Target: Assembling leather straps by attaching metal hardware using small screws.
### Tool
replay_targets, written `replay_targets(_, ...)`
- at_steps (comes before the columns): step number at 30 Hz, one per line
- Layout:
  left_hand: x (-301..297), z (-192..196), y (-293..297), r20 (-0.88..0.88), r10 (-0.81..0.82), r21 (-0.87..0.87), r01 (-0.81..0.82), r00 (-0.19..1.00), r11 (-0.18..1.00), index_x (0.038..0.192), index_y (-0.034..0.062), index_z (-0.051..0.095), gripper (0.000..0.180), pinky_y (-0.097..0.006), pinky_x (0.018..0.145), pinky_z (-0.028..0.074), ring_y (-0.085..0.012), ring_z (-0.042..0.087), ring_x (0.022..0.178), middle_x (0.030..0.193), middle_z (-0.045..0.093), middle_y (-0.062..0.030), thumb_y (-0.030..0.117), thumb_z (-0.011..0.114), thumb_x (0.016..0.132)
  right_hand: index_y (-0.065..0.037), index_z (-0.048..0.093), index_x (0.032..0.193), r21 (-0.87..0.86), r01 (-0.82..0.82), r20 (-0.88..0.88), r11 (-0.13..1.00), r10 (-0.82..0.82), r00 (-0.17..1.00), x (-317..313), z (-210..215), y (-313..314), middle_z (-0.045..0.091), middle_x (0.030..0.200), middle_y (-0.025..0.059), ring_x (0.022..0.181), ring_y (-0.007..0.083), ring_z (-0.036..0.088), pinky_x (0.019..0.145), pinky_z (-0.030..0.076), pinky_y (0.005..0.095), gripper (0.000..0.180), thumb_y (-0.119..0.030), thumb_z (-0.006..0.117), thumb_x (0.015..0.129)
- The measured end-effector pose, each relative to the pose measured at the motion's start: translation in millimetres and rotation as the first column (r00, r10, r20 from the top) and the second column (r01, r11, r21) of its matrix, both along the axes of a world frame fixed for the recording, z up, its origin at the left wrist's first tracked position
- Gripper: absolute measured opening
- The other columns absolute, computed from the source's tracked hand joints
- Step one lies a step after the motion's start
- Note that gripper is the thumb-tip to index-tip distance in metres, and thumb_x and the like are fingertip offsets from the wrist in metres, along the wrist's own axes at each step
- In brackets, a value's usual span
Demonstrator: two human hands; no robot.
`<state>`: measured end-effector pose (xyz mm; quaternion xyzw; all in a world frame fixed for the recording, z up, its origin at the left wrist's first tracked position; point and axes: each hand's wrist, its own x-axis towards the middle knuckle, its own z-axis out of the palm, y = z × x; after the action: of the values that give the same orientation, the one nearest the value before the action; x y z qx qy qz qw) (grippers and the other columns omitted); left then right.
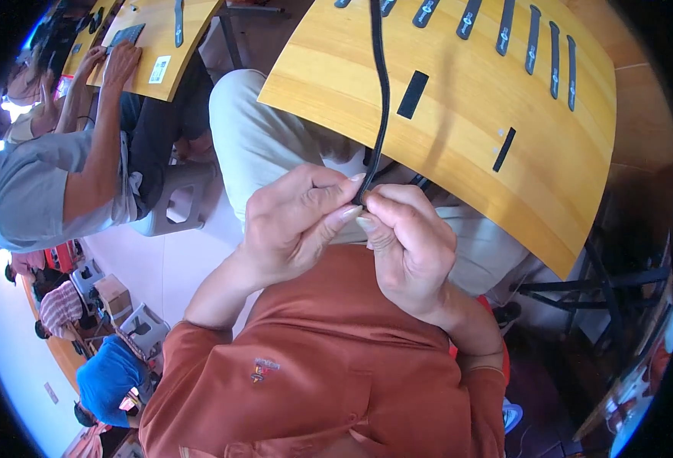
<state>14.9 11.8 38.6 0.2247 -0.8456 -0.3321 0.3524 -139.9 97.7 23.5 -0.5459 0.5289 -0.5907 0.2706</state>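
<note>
A long black cord point(382, 99) comes down over the table's near edge from the top of the view, and its lower end is between my hands above my lap. My left hand point(294, 217) pinches it between thumb and forefinger. Right beside, my right hand point(413, 248) grips the same end, thumb and forefinger closed, almost touching the left fingertips. The fingers hide the very tip of the cord. Two short black strips, a wider one point(413, 95) and a narrower one point(504, 149), lie on the wooden table point(321, 69) in front of me.
Several dark grey straps point(504, 30) with white markings lie in a row along the table's far side. Dark metal legs point(603, 282) stand under its right side. To the left, a co-worker point(54, 183) sits on a grey stool point(176, 198) at another wooden table point(161, 46).
</note>
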Motion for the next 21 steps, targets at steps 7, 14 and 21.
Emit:
replay_targets(7,5,5,-3,-0.004,-0.078,0.291,0.076,0.997,0.954,0.107,-0.0049,0.069,0.024,-0.03,0.068,0.053,-0.023,0.067,0.08,0.091,0.068,-0.0152,0.001,0.071,0.083,0.005,0.061,0.104,-0.123,-0.001,-0.207,0.992,-0.025,0.978,0,-6,2,0.063,0.091,0.0161,0.073,0.0293,0.066,0.059,0.053,0.036,0.028,0.01,0.066,0.077)
replay_targets(14,4,6,-3,0.029,-0.097,0.302,0.084,0.995,0.95,0.111,-0.0067,0.066,0.026,-0.031,0.071,0.052,-0.0248,0.066,0.083,0.093,0.068,-0.0166,-0.001,0.068,0.085,0.007,0.06,0.109,-0.12,-0.012,-0.278,0.993,-0.022,0.96,-1,-11,1,0.062,0.093,0.0166,0.075,0.0284,0.067,0.061,0.054,0.0353,0.032,0.011,0.064,0.077)
replay_targets(21,2,8,-2,0.074,-0.102,0.324,0.072,0.992,0.943,0.115,-0.0064,0.064,0.029,-0.032,0.072,0.052,-0.0259,0.065,0.085,0.094,0.066,-0.016,-0.001,0.064,0.087,0.008,0.059,0.111,-0.141,-0.024,-0.299,0.99,-0.02,0.954,-3,-16,-2,0.061,0.094,0.0174,0.076,0.0289,0.067,0.062,0.055,0.0356,0.034,0.012,0.062,0.078)
